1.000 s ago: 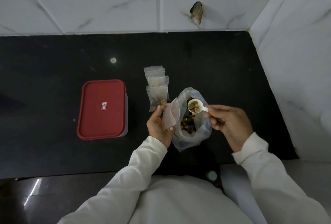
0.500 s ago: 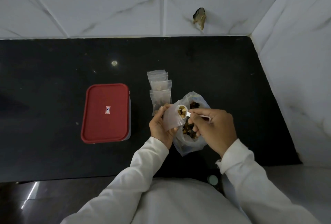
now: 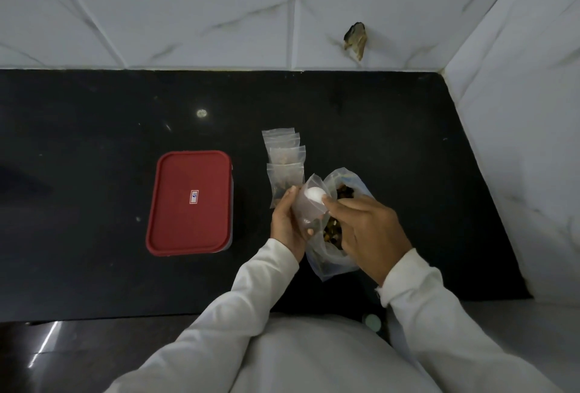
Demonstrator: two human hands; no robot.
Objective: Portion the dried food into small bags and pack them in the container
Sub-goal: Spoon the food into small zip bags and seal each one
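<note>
Black counter [image 3: 94,267]: scoop [image 3: 314,197] now inverted inside small bag [image 3: 303,220].

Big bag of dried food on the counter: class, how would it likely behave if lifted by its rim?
The big bag is thin crumpled plastic, so probably floppy, sagging round its load. Its mouth gapes open, so the dried food could spill if tipped. It looks partly full, likely light.

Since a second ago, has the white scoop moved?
Yes. The scoop went left, off the mouth of the large bag, and now sits tipped inside the small bag the left hand holds.
</note>
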